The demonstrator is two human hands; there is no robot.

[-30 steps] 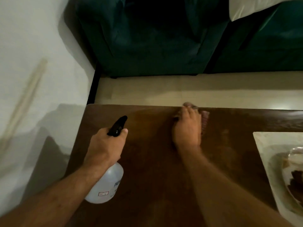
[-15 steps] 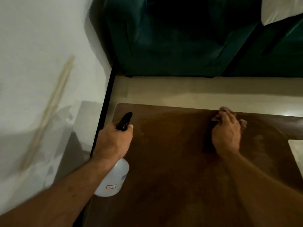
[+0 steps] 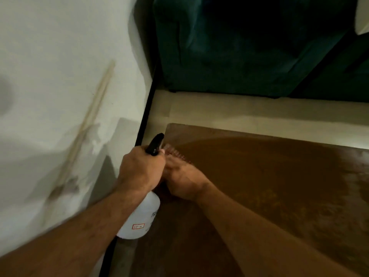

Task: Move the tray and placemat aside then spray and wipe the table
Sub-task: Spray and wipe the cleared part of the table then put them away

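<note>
The dark brown wooden table (image 3: 269, 186) fills the lower right, its surface streaked with wet patches. My left hand (image 3: 139, 170) grips the black trigger head of a white spray bottle (image 3: 139, 218), held over the table's left edge. My right hand (image 3: 183, 176) presses a pinkish cloth (image 3: 176, 153) flat on the table near its far left corner, right beside the left hand. Most of the cloth is hidden under the fingers and blurred. The tray and placemat are out of view.
A white wall (image 3: 60, 76) with a pale wooden stick (image 3: 89, 120) leaning on it runs along the left. A dark green sofa (image 3: 239, 47) stands beyond a strip of light floor (image 3: 239, 112) behind the table.
My right hand has swept the cloth leftward across the table, from the middle to the far left corner beside the bottle. The view has turned left, so the tray has left the frame.
</note>
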